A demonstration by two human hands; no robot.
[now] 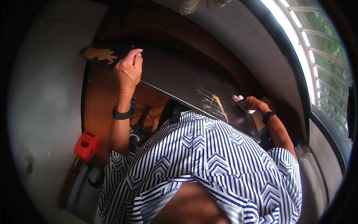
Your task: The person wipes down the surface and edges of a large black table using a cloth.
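Observation:
A dark board-like tabletop (179, 72) slants across the view in front of my body. My left hand (130, 67) is over its left part, the fingers curled in; nothing can be seen in them. Beyond those fingers is a patch of torn surface (100, 54) showing pale brown material. At the right end, my right hand (256, 105) grips a crumpled white and pink cloth (237, 98) against or just over the dark top. Between the hands, nearer the right one, are pale scratches and a long yellowish gouge (220, 107).
A red plastic object (86, 147) with a hole stands low at the left, near the grey wall (47, 84). Cables and dark equipment (139, 134) lie under the tabletop. A barred window (321, 56) is at the right. Wrapped objects (188, 6) are at the top.

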